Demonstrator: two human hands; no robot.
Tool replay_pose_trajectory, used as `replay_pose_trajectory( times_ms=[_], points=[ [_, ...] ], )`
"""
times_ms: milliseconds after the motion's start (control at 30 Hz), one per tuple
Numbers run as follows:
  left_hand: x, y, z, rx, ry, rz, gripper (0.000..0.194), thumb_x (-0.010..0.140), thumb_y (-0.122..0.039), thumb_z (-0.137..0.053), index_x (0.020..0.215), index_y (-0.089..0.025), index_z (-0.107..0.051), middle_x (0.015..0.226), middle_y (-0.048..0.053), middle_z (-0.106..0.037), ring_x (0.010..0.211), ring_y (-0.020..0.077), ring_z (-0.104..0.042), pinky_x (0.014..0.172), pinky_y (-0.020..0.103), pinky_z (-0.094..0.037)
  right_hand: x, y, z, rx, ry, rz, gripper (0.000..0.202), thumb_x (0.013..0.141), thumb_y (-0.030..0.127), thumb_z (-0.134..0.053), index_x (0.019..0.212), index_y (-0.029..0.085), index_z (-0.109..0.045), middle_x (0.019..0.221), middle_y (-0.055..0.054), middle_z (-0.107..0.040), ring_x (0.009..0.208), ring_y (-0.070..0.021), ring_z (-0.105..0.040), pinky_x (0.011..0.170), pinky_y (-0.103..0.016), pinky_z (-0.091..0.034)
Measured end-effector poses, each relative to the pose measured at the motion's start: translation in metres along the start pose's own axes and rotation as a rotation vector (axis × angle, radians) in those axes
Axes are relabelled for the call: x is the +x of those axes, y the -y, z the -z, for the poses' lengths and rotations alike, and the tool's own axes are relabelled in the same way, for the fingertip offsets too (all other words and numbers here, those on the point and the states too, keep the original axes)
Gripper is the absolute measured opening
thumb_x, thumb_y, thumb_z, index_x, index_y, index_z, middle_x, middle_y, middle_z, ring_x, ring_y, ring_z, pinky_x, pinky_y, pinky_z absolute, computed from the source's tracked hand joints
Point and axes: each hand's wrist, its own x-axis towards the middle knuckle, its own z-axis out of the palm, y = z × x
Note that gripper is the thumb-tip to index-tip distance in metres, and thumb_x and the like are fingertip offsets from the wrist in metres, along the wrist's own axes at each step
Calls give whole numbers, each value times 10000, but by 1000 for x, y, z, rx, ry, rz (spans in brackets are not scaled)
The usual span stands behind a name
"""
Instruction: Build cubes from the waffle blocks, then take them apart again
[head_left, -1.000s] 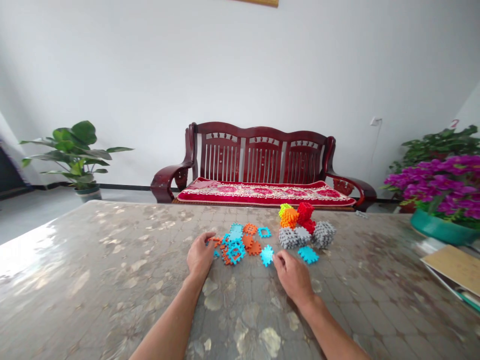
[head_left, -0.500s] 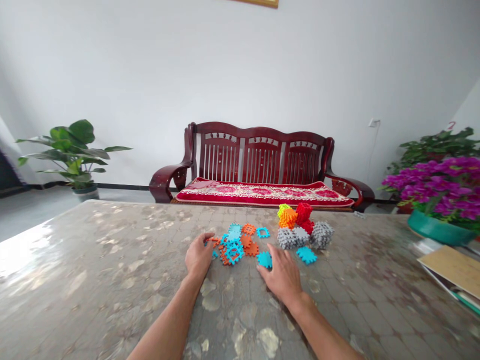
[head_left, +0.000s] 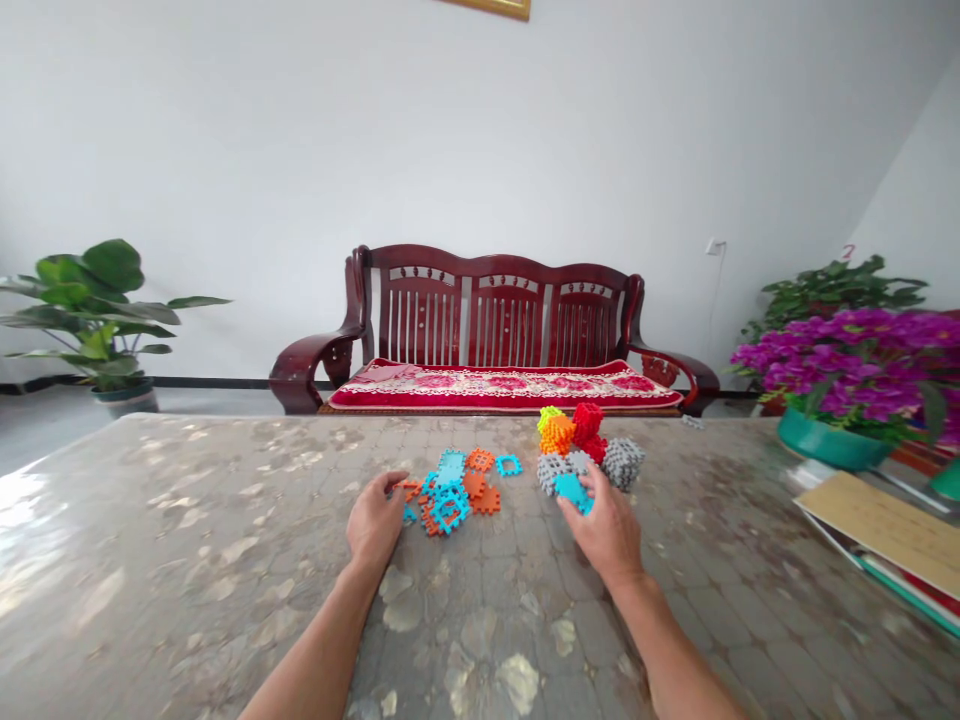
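Note:
At the left edge of a loose pile of blue pieces and orange pieces, my left hand rests with curled fingers touching an orange piece. My right hand has its thumb and fingers around a solid blue piece, in front of the grey cubes. Behind these sit an orange cube, a yellow-green one and red cubes. A square blue frame lies apart from the pile.
The patterned table fills the foreground. At the right are a teal pot of purple flowers and a brown notebook on other books. A wooden bench stands behind the table, with a potted plant at the left.
My right hand has moved right with a blue piece, up to the grey cubes. My left hand stays beside the pile. The whole view has shifted slightly to the right.

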Motion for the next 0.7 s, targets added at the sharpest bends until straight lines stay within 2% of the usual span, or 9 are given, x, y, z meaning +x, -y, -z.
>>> replay_pose_trajectory(
  times_ms=[133, 267, 467, 700],
  points=[
    [1, 2, -1, 0, 1, -10, 354, 830, -317, -456, 1111, -280, -667, 1105, 10, -715, 986, 226, -651, 743, 287, -464, 8, -30, 12, -43, -9, -103, 634, 776, 440, -587, 1338, 189, -435, 1097, -79, -685, 925, -224, -634, 803, -338, -456],
    [1, 2, 0, 10, 6, -8, 349, 828, -339, -460, 1103, -289, -669, 1105, 6, -714, 975, 230, -653, 731, 292, -463, 9, -44, 16, -60, 17, -173, 661, 771, 442, -591, 1359, 196, -416, 1119, -69, -680, 953, -232, -634, 807, -339, -454],
    [2, 3, 1, 12, 7, -13, 344, 827, -346, -465, 1092, -280, -674, 1082, 15, -719, 965, 230, -655, 716, 287, -460, 5, -43, 11, -106, 155, -150, 622, 788, 399, -581, 1353, 183, -438, 1130, -83, -682, 1005, -254, -629, 845, -353, -442],
    [2, 2, -1, 5, 3, -17, 339, 822, -336, -467, 1086, -286, -674, 1071, 8, -723, 961, 231, -656, 704, 285, -456, 4, -34, 11, -310, 257, -162, 625, 798, 398, -589, 1349, 137, -452, 1072, -143, -685, 963, -302, -629, 763, -360, -440]
  ],
)
